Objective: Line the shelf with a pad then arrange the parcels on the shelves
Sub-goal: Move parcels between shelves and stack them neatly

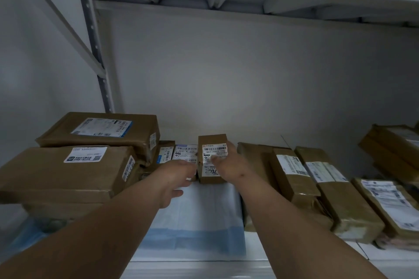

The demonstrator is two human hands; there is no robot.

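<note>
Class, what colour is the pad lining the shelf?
White with a blue border, the pad shows best in the head view.

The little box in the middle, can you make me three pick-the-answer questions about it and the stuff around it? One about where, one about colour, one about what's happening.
1. Where does the small upright parcel stand?
A. On the top shelf
B. At the back of the pad, between the piles
C. On the floor

2. What colour is the pad?
A. Red
B. Black
C. White with a blue band

3. What are the hands doing?
A. Right hand grips the parcel, left hand beside it
B. Both hang empty
C. Both lift the big box

Answers: B, it stands between the stacked boxes and the flat parcels; C, the pad is pale with blue near its front; A, the right hand's thumb lies on its label.
</note>
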